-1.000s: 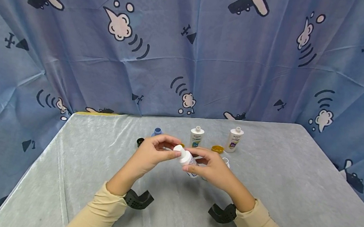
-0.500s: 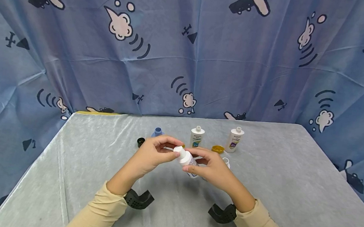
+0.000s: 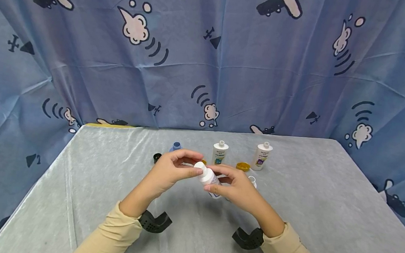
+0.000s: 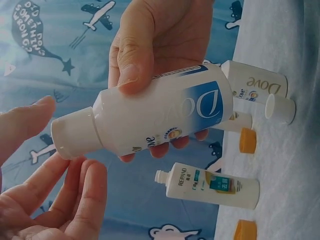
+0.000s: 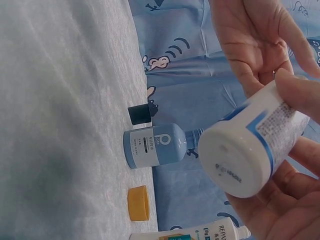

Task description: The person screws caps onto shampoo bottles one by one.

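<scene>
A white Dove bottle [image 3: 213, 183] is held tilted above the table, its white cap [image 4: 75, 132] pointing toward my left hand. My right hand [image 3: 235, 186] grips the bottle's body, thumb on one side and fingers curled round the other. My left hand [image 3: 170, 170] is at the cap. In the left wrist view a gap shows between its thumb and the cap, while loosely bent fingers reach the cap's lower edge. The bottle's base [image 5: 235, 162] faces the right wrist camera.
Behind the hands stand two uncapped white bottles [image 3: 220, 152], a blue bottle [image 5: 155, 145], a black cap [image 5: 140, 114] and yellow caps [image 3: 243, 166]. Another Dove bottle [image 4: 267, 77] and a loose white cap [image 4: 280, 108] are nearby. A patterned curtain [image 3: 208, 62] hangs behind the table.
The left hand's fingers shift very slightly at the cap. The right hand and bottle hold nearly the same place; the whole view drifts a little.
</scene>
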Tool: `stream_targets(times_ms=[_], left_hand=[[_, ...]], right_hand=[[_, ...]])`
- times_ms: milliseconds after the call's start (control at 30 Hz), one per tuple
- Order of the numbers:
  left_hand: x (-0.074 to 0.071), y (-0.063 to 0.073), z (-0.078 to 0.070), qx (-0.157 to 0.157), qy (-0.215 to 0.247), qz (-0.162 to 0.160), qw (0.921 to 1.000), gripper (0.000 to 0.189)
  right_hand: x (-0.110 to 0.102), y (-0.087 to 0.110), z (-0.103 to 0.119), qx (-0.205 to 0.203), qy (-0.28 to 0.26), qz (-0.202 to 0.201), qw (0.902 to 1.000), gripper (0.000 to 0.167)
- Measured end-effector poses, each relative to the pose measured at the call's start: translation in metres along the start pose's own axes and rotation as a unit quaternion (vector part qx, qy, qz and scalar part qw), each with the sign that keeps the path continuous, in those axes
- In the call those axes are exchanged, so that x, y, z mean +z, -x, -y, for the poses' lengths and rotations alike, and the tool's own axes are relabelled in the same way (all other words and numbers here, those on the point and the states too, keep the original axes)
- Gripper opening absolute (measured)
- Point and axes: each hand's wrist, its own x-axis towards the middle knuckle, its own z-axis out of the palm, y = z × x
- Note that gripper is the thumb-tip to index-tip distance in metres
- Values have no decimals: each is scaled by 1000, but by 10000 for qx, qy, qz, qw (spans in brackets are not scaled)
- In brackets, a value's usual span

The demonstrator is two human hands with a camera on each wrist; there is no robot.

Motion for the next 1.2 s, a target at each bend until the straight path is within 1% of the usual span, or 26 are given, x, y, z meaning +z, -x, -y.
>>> stream_targets(times_ms=[200,367,533,600,767,1067,1133,1200], left_hand=[[0,-1,0,60,-153,-57,9998,33],[0,-1,1,136,-155,25,9998,35],[0,0,1,156,-43,94,9998,36],[1,0,1,202,4,124,9997,34],[0,1,1,440,61,293,9986,31],[-3,3,1,656,-47,530,9964,31],[-3,3,1,655,-18,543,9964,32],[-3,3,1,557,47,490,9972,35]], right_hand=[[1,0,0,-3,-27,17,10000,46],[1,0,1,-26,-63,20,10000,45],[1,0,1,-44,-92,12,9999,45],[1,0,1,-53,-88,13,9999,45],[1,0,0,-61,-78,41,9999,44],[1,1,-1,-89,-182,136,9997,45],[1,1,-1,-100,-179,140,9997,45],[1,1,0,-109,-171,129,9997,45]])
